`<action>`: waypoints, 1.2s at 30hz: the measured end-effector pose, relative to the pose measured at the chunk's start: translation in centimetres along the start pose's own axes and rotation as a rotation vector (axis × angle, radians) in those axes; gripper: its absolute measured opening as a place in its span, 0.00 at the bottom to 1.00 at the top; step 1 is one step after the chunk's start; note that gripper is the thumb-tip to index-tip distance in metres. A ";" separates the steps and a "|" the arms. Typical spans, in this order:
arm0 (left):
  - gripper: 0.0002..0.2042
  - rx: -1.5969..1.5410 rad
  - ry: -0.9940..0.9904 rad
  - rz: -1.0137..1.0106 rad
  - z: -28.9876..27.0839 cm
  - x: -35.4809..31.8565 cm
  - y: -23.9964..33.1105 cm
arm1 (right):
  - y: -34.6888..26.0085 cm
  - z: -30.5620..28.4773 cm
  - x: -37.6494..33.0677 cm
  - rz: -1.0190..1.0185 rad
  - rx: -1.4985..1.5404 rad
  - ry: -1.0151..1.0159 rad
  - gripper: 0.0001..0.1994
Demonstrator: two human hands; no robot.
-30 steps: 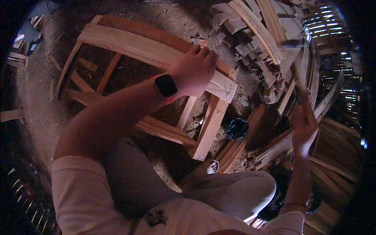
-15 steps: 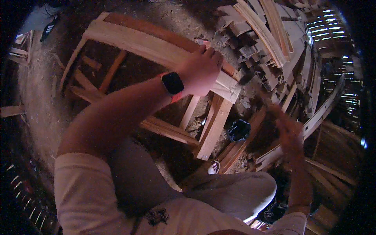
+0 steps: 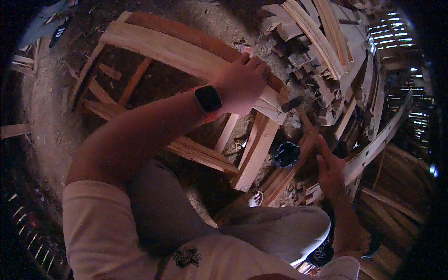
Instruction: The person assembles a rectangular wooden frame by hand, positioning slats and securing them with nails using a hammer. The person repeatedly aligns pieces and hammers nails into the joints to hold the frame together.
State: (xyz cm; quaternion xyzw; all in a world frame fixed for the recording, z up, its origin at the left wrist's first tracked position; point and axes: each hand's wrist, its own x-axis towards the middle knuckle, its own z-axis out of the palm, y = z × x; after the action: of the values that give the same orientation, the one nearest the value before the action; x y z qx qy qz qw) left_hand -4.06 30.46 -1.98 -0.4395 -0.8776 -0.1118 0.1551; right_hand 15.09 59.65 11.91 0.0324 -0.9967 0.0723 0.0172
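My left hand (image 3: 240, 84) is closed over the top rail (image 3: 158, 51) of a wooden frame, close to the rail's right end. A dark watch (image 3: 207, 98) sits on that wrist. The frame has a pale board and a reddish board side by side on top, with legs and a lower crosspiece (image 3: 203, 156). My right hand (image 3: 330, 168) is wrapped round the wooden handle of a hammer (image 3: 292, 104). The hammer's dark head is at the rail's right end; whether it touches the wood I cannot tell.
A heap of wood offcuts (image 3: 317, 84) and long pale boards (image 3: 317, 37) lies at the far right. A slotted plank (image 3: 380, 142) slants beside my right arm. A dark plastic bag (image 3: 286, 154) lies by the frame's leg. Another person's shoe (image 3: 59, 32) shows at the far left.
My right hand and the hammer have moved left toward the rail's end, and the hammer is less blurred. My left hand keeps its hold on the rail.
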 end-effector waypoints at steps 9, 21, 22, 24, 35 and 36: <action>0.21 0.066 -0.001 0.034 -0.2 -0.2 -0.2 | -1.6 1.1 -0.2 -0.074 0.097 -0.137 0.24; 0.28 0.113 0.008 0.051 0.2 -0.3 -0.3 | -2.3 0.1 0.1 0.391 0.459 -0.218 0.17; 0.27 0.107 0.044 0.055 0.3 -0.4 -0.4 | -2.9 -0.5 0.1 0.454 0.530 -0.123 0.16; 0.27 0.099 0.056 0.047 0.5 -0.8 -0.6 | -3.2 -0.9 -0.2 0.445 0.557 -0.017 0.15; 0.26 0.050 -0.093 0.066 -0.6 -0.3 -0.6 | 2.6 2.4 -3.4 0.195 1.442 0.055 0.14; 0.26 0.102 -0.003 0.088 0.7 -0.4 -0.6 | 3.1 3.8 -4.5 0.257 1.168 0.034 0.14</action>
State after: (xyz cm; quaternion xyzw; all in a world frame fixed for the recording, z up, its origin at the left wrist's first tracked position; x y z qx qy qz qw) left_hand -4.46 30.06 -2.77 -0.4695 -0.8622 -0.0592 0.1809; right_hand 19.27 62.43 7.51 -0.0852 -0.7874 0.6105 0.0035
